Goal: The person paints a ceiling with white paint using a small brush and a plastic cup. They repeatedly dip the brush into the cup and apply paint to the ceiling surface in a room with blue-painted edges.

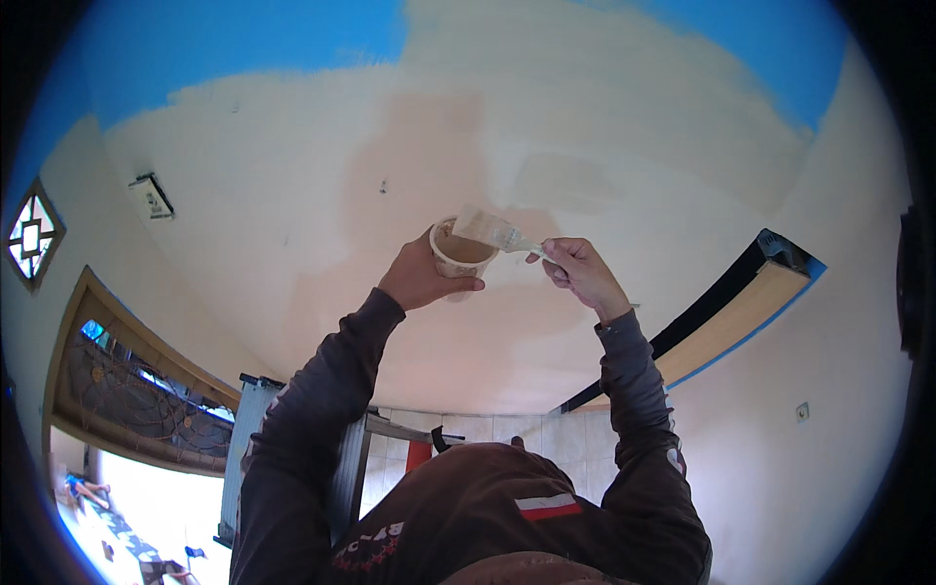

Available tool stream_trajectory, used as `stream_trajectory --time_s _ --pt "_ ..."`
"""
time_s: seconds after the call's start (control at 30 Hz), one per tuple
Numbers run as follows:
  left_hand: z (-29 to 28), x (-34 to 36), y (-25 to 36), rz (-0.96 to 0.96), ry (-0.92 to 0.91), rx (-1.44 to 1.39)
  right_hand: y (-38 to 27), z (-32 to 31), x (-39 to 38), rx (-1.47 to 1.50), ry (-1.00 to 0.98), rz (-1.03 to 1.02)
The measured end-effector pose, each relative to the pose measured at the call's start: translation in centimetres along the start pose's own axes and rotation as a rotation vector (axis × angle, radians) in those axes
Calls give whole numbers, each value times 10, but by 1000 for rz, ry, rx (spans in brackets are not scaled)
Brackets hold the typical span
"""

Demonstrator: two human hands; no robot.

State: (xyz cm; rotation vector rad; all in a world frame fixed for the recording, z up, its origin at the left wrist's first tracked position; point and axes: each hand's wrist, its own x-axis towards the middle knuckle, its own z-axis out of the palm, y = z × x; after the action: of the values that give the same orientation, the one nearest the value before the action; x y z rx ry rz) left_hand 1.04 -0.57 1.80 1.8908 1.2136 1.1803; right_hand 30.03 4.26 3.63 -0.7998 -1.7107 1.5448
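My left hand (426, 273) is wrapped round a white plastic tub (462, 268) with light-coloured paint in it, held up in front of the wall. The handle of a paintbrush (495, 230) is pinched in the fingers of my right hand (581, 271). Its wide bristles, coated in pale paint, lie over the tub's rim and point to the upper left. Beyond both hands rises the wall (322, 175), pale cream and pinkish, with bright blue paint (263, 39) left along the top.
A metal ladder (255, 419) stands at my lower left. At the left are a wooden-framed window with a grille (146, 385) and a diamond-shaped vent (34, 234). A long dark and tan panel (726, 302) edged in blue runs along the right. White tiles (517, 427) show below.
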Motion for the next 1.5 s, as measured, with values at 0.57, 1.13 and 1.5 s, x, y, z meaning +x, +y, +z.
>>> stream_trajectory --time_s 0.57,1.13,1.5 --pt "0 1 -7 20 73 13 3 9 -5 -84 158 -59" --pt "-1 1 -6 27 94 70 -6 21 -12 -437 313 -208" --pt "-2 1 -1 -29 58 87 -14 27 -16 -393 402 -290"
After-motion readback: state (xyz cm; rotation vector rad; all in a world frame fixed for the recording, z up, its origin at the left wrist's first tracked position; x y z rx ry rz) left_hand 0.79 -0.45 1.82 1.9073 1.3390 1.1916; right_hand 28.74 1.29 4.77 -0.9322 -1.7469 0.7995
